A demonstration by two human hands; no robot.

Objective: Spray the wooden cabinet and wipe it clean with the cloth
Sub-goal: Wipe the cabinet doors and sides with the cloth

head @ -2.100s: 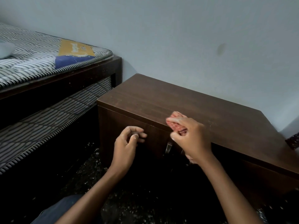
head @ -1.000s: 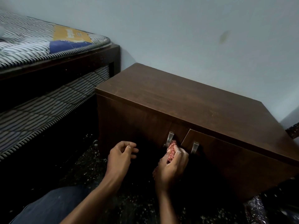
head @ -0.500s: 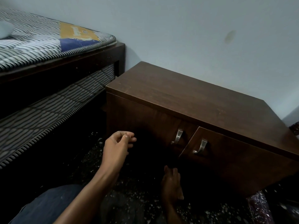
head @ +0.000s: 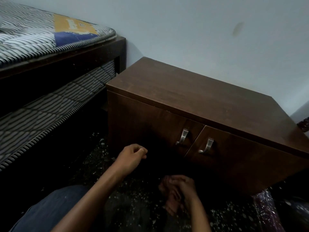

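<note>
The dark brown wooden cabinet (head: pixel 200 97) stands against the wall, with two metal handles (head: pixel 181 137) on its doors; the right door sits slightly ajar. My left hand (head: pixel 132 156) hovers in front of the left door, fingers loosely curled and holding nothing. My right hand (head: pixel 182 185) is low in the shadow below the doors, close to the floor. It is closed on the reddish cloth (head: pixel 173 202), which hangs blurred under the fingers. No spray bottle is in view.
A bed frame (head: pixel 66 57) with a striped mattress (head: pixel 30 39) stands close on the left, with a second striped mattress (head: pixel 50 104) under it. The floor (head: pixel 133 206) is dark and speckled. My knee (head: pixel 50 210) in dark blue cloth is at bottom left.
My right hand with the cloth went from the cabinet's top front edge down past the handles to near the floor. My left hand dropped a little lower.
</note>
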